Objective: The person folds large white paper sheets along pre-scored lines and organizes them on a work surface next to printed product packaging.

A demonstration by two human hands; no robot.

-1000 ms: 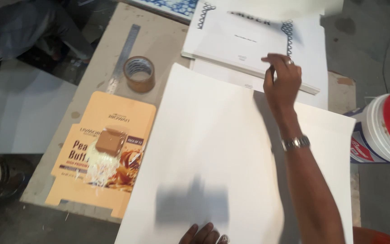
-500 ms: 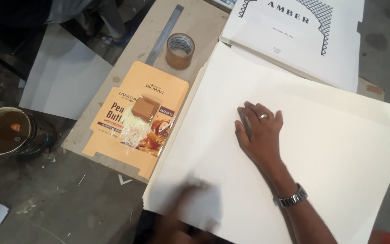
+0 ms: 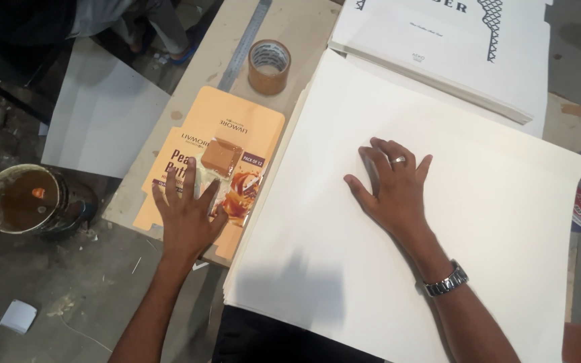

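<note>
Hands have moved in the last second. The right hand (image 3: 393, 189), with a ring on one finger and a watch on the wrist, was up by the printed sheets (image 3: 452, 50) at the far end a second ago. Now it lies flat in the middle of the big white paper sheet (image 3: 479, 222), fingers spread, palm down, gripping nothing. It looks like it is pressing the sheet to keep it in place.

The left hand (image 3: 186, 214) was only a blur at the near edge half a second ago. Now it has come out to the left and rests flat on the orange flattened carton (image 3: 220, 144), fingers spread wide, holding nothing. The carton lies on the desk (image 3: 304, 27), just beside the left edge of the white stack, and its near part pokes past the desk edge.

The top white sheet sits a bit crooked on the stack of sheets under it.

Near the far end of the carton stands a roll of brown tape (image 3: 269, 66), with a metal ruler (image 3: 245, 44) beside it. A dirty glue pot (image 3: 31, 200) sits down on the floor to the left.
</note>
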